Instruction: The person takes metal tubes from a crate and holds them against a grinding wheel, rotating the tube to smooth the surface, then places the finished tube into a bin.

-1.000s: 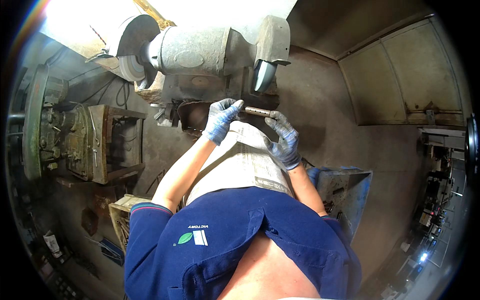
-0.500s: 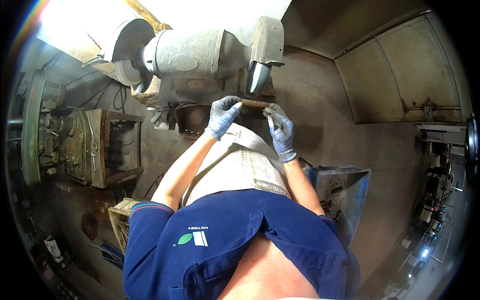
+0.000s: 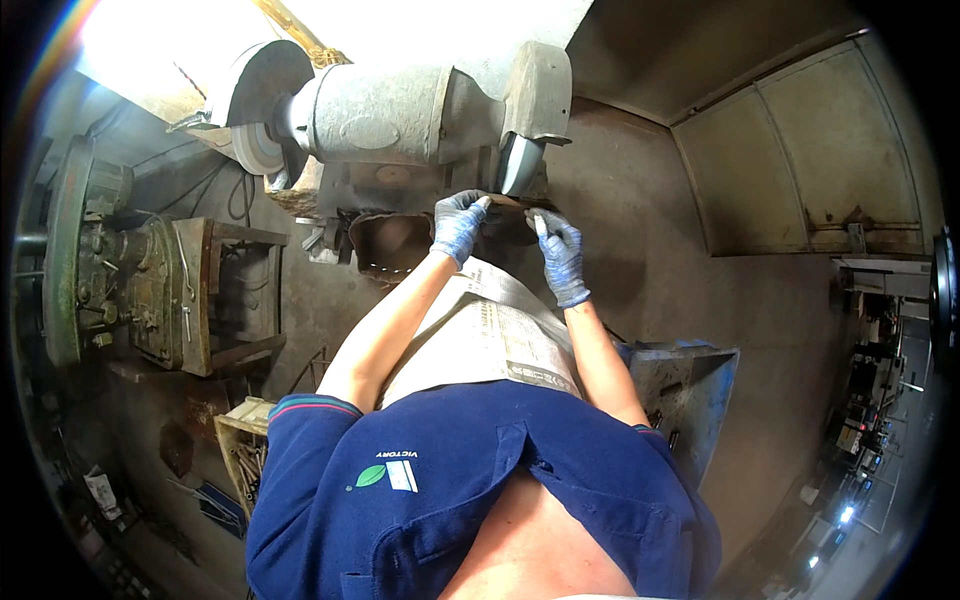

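Note:
In gloves of grey and blue, both my hands hold a short, narrow metal strip [image 3: 510, 201] by its two ends. My left hand [image 3: 459, 224] pinches the left end, and my right hand [image 3: 558, 250] grips the right end, fingers closed. The strip lies crosswise at the lower edge of the right grinding wheel [image 3: 520, 166] of a grey bench grinder [image 3: 378, 112]. It appears to touch the wheel, though the exact contact is too small to make out. Much of the strip is hidden by my fingers.
The grinder's left wheel [image 3: 257, 148] sits under its guard. Below the grinder is a brown, scoop-shaped container [image 3: 392, 245]. A blue-edged bin [image 3: 708, 385] holding metal parts stands at my right, a crate [image 3: 236, 440] of rods at my left. A green machine [image 3: 135, 290] stands far left.
The strip has moved up to the right wheel and turned, so its row of dark marks no longer shows. My left hand has shifted slightly right, and the right hand slightly left.

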